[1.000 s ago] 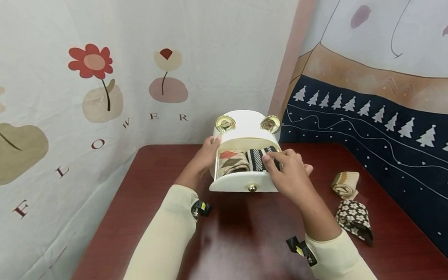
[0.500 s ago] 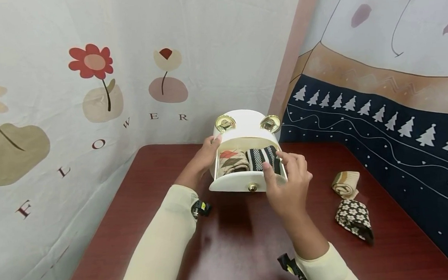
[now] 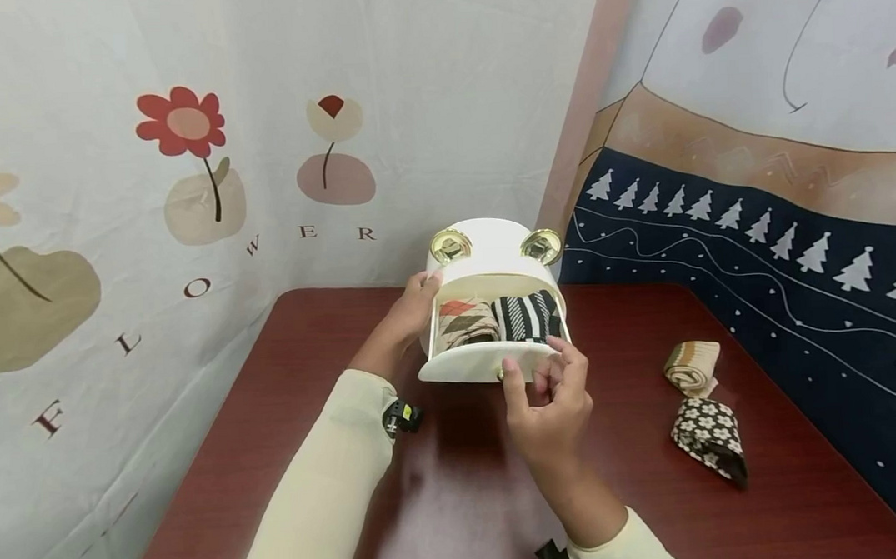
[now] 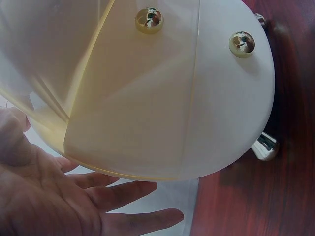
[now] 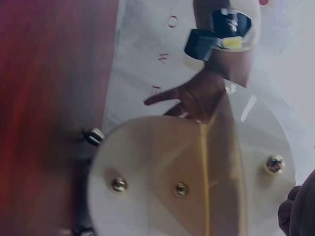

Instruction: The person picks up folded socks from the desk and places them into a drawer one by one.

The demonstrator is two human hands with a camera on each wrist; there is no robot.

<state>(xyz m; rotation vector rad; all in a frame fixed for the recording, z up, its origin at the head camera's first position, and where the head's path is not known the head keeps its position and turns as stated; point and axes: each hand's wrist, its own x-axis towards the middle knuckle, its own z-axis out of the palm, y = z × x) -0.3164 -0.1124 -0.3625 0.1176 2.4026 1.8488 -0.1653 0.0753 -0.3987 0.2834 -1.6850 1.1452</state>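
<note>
A small white drawer cabinet with two gold ear shapes stands on the table. Its upper drawer is pulled out and has a gold knob. Inside lie a rolled argyle sock and a black-and-white striped rolled sock, side by side. My left hand rests against the cabinet's left side; its fingers are extended in the left wrist view. In front of the drawer is my right hand, thumb by the knob and index fingertip at the top edge of the drawer front, holding nothing.
On the right of the dark red table lie a cream-and-mustard rolled sock and a black floral rolled sock. A printed curtain hangs behind. Silver feet support the cabinet.
My right hand has let go of the striped sock, leaving it in the drawer, and has drawn back and down to the drawer front. My left hand has stayed in place.
</note>
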